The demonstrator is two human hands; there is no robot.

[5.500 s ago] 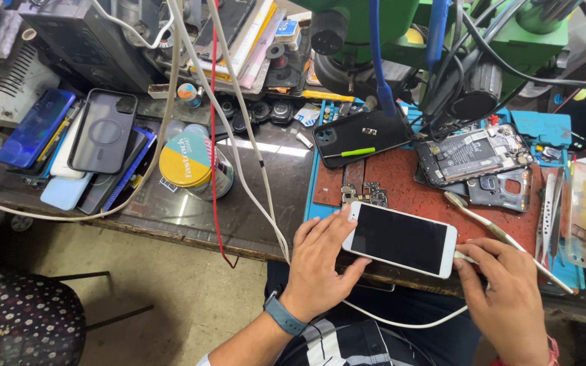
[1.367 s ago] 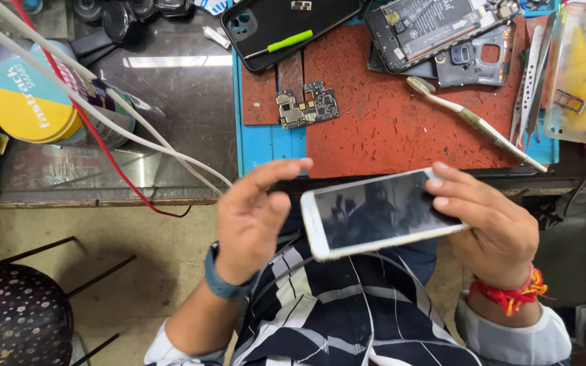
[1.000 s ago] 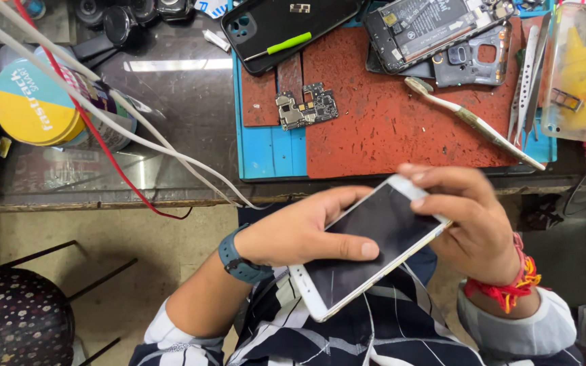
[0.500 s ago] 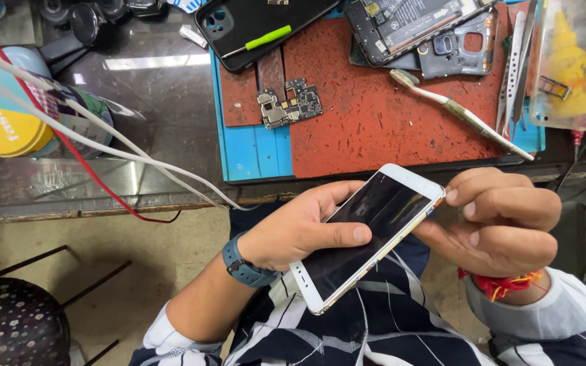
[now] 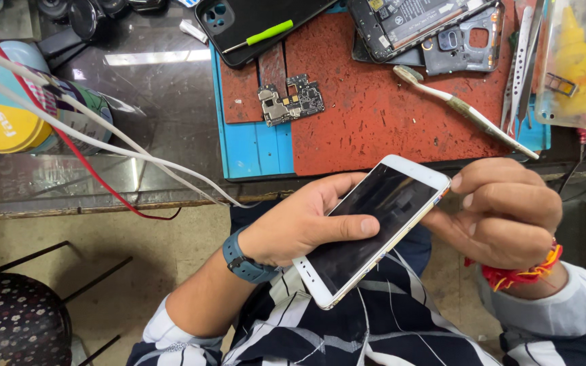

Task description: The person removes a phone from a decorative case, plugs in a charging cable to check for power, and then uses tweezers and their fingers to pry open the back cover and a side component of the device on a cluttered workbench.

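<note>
A slim white-framed smartphone (image 5: 367, 230) with a glossy dark glass screen is held tilted above a person's lap, just below the edge of a workbench topped by a pitted red-and-blue repair mat (image 5: 374, 115). The left hand (image 5: 306, 220) cradles it from beneath, thumb pressed flat on the screen. The right hand (image 5: 503, 210) curls at its upper corner, fingertips pinched together against the edge.
</note>
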